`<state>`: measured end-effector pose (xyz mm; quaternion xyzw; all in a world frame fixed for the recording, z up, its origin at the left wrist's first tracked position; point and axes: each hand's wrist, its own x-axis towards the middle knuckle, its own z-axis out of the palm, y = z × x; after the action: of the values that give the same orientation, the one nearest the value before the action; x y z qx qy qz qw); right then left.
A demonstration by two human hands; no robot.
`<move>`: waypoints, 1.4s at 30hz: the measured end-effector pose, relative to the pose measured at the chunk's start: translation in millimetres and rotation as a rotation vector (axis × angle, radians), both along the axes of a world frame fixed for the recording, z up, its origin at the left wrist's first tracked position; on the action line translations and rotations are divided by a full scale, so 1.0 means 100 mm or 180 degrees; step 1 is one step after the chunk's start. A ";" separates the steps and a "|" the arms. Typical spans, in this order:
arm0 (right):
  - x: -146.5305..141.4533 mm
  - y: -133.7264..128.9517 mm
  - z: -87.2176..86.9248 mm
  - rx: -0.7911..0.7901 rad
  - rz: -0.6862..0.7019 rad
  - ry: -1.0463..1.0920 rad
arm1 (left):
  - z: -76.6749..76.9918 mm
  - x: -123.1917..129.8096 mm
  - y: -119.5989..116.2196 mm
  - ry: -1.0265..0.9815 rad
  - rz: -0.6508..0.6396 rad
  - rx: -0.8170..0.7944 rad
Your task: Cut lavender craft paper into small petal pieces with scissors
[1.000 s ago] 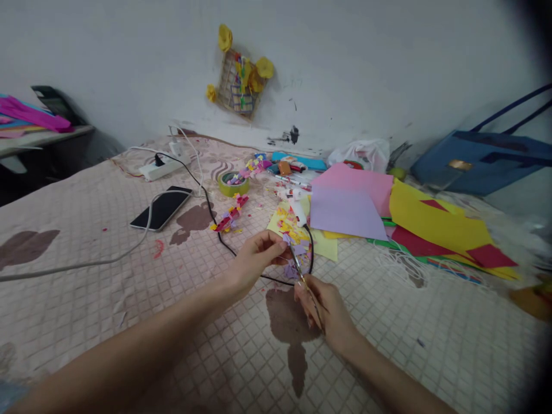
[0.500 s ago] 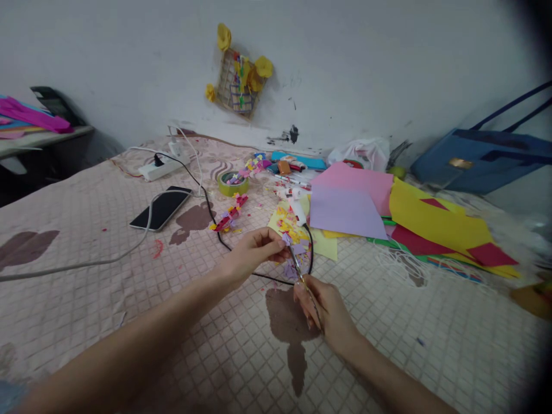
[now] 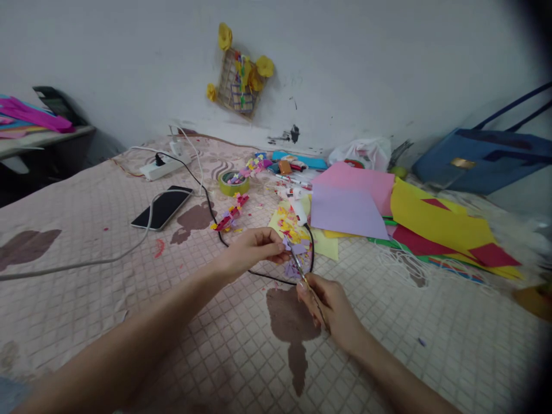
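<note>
My left hand [image 3: 261, 247] pinches a small piece of purple paper [image 3: 286, 244] between thumb and fingers. In my right hand [image 3: 328, 302] is a pair of scissors [image 3: 302, 275], its blades pointing up and left to the purple piece. Whether the blades are cutting into it I cannot tell. Beneath and behind the hands lie purple and yellow paper scraps [image 3: 298, 231]. A white glue gun [image 3: 298, 210] rests just beyond them, with its black cord [image 3: 312, 253] curving round the scraps. To the left lies a red strip with small paper flowers [image 3: 233, 213].
A roll of tape [image 3: 234, 183] holds small paper bits. Farther left are a phone [image 3: 162, 207] and a power strip [image 3: 161, 167]. Purple paper [image 3: 347, 211], yellow paper [image 3: 435, 221] and white string [image 3: 401, 267] lie to the right, before a blue bag [image 3: 483, 158].
My right hand has shifted slightly right and down with the scissors. My left hand keeps its pinch on the purple piece almost in place. The whole view has moved very little.
</note>
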<state>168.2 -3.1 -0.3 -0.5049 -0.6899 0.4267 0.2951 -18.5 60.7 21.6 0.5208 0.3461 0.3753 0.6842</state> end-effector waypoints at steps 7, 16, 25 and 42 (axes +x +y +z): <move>0.01 0.01 0.04 -0.0115 0.0008 -0.0006 | 0.01 -0.01 0.00 0.0005 -0.0014 -0.0025; 0.02 0.00 0.03 -0.0303 0.0007 0.0012 | 0.01 -0.01 0.02 0.0056 0.0001 -0.0081; 0.03 0.01 0.07 -0.0172 -0.0010 -0.0093 | 0.02 -0.02 0.02 0.0018 0.0120 -0.0163; 0.12 0.03 0.07 -0.1050 0.0305 0.0727 | 0.03 -0.06 0.03 -0.0307 -0.0281 -0.0372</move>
<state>180.4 0.2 6.8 -0.4614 -0.5959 0.6018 0.2641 -24.6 63.3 25.1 0.4760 0.3107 0.3487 0.7452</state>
